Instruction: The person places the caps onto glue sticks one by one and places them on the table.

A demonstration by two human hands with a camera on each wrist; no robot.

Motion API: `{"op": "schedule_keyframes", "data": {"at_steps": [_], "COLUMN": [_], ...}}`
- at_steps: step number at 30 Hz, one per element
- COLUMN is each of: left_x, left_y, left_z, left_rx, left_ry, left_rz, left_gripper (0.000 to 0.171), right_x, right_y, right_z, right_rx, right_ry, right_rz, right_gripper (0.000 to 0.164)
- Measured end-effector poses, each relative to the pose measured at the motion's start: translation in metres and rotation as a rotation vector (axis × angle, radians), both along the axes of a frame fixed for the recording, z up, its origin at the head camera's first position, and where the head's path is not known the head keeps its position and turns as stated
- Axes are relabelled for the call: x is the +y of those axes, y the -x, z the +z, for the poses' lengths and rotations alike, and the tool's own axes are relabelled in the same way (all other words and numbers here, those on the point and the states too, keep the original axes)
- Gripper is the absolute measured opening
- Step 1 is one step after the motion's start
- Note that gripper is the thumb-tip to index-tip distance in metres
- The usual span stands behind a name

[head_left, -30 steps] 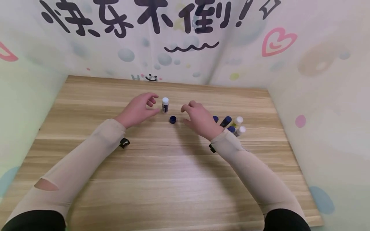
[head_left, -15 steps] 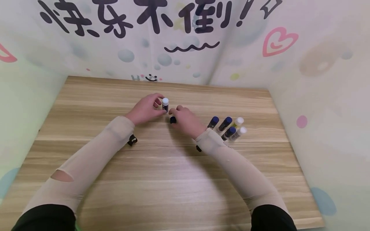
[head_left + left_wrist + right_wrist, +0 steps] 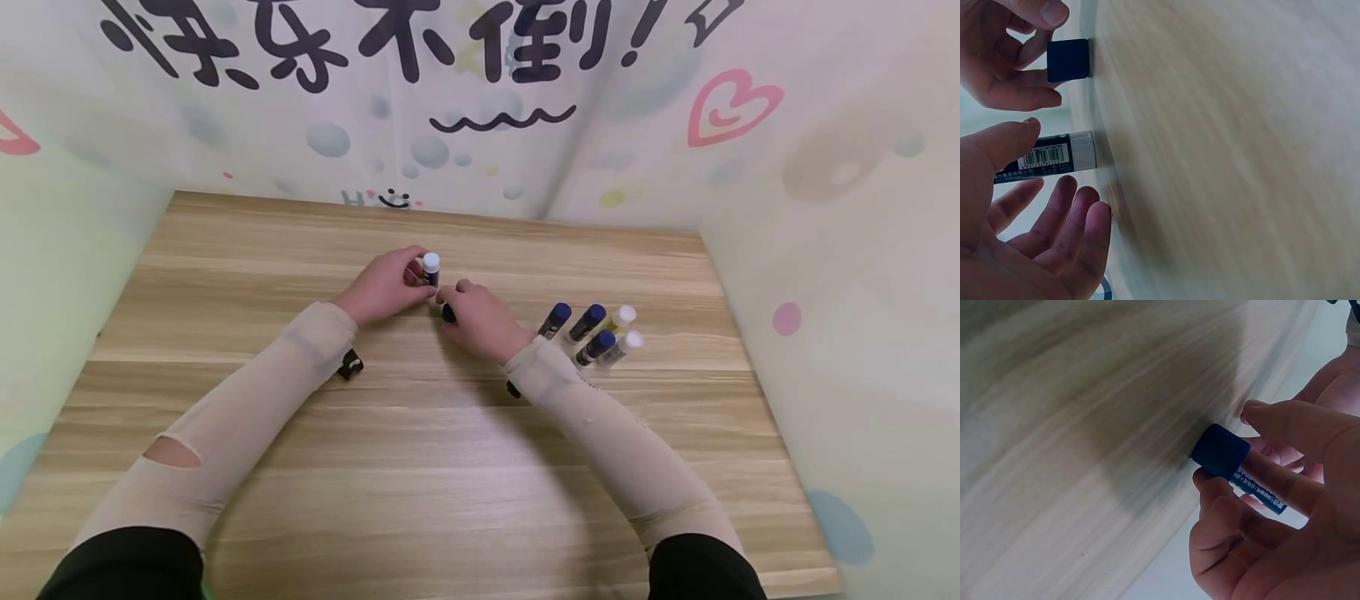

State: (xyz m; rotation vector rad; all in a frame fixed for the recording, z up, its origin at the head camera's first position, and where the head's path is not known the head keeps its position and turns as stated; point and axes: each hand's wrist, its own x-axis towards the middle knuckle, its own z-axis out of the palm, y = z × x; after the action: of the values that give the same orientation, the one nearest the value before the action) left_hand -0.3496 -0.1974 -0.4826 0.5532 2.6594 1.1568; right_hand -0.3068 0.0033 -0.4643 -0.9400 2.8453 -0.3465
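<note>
A glue stick (image 3: 431,268) with a white top and dark label stands upright near the back of the wooden table. My left hand (image 3: 385,287) is around its left side, thumb in front and fingers behind. The left wrist view shows the thumb close against the label of the glue stick (image 3: 1047,156), with a gap to the loosely bent fingers. Just in front and to the right, a dark blue cap (image 3: 448,313) sits on the table. My right hand (image 3: 485,322) surrounds this cap (image 3: 1219,450), its thumb apart and one fingertip beside the cap's edge. Whether that fingertip touches is unclear.
Right of my right hand stand more glue sticks: three with blue caps (image 3: 596,346) and two with white tops (image 3: 630,340). A printed cloth wall (image 3: 487,167) closes off the table's back edge. Pale walls rise at both sides.
Both hands have moved inward: the left one rightward to the upright glue stick, the right one leftward to the blue cap. Over the last half second they barely shift.
</note>
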Motion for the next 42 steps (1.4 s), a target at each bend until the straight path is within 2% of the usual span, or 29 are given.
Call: {"op": "schedule_keyframes", "data": {"at_steps": [9, 13, 16, 21, 28, 36, 42], "left_x": [0.002, 0.0, -0.001, -0.003, 0.0, 0.005, 0.008], "left_y": [0.0, -0.002, -0.004, -0.008, -0.016, -0.025, -0.028], "left_z": [-0.002, -0.001, 0.0, 0.002, 0.002, 0.004, 0.004], "left_rx": [0.038, 0.05, 0.054, 0.062, 0.078, 0.087, 0.105], "left_ry": [-0.012, -0.02, -0.023, -0.029, -0.068, -0.077, -0.071], "left_rz": [-0.001, 0.015, 0.035, 0.051, 0.039, 0.031, 0.004], "left_gripper": [0.021, 0.02, 0.02, 0.021, 0.024, 0.024, 0.023], "right_x": [-0.001, 0.001, 0.004, 0.009, 0.014, 0.018, 0.016], "right_y": [-0.003, -0.001, 0.001, 0.005, 0.012, 0.013, 0.011], "right_z": [0.003, 0.0, 0.0, 0.009, 0.025, 0.037, 0.04], "right_rx": [-0.006, -0.038, -0.061, -0.038, 0.04, 0.042, 0.031], "right_ry": [-0.023, -0.024, 0.02, 0.154, 0.432, 0.664, 0.758], "right_rz": [0.049, 0.039, 0.012, -0.063, -0.189, -0.208, -0.184], "right_gripper": [0.023, 0.022, 0.024, 0.024, 0.01, 0.011, 0.011]}}
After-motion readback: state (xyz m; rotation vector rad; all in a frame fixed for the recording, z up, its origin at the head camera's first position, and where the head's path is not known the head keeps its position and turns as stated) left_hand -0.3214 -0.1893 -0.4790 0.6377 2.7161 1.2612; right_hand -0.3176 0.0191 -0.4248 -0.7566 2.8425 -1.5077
